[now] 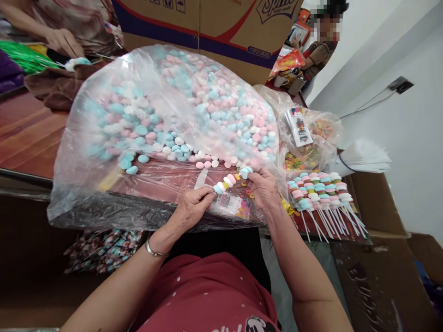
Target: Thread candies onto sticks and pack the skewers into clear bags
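Note:
A skewer of candies point(228, 181), blue, white, yellow and pink, lies between my hands over the table's front edge. My left hand point(194, 205) pinches its lower left end, fingers closed. At the upper right end, my right hand point(265, 188) holds a blue and white candy point(245, 172) between thumb and fingers; whether the stick passes through it is unclear. Just beyond the hands, a large clear plastic bag point(166, 106) holds pink, blue and white candies, some spilling at its mouth. To the right lie several finished-looking candy skewers point(320, 190) with white sticks.
A big cardboard box point(221, 32) stands behind the bag. At right are a bag of gummy rings point(320, 127), white paper sticks or sheets point(365, 157) and an open carton point(377, 203). More skewers point(104, 249) fill a box below left. Other people sit at back left and right.

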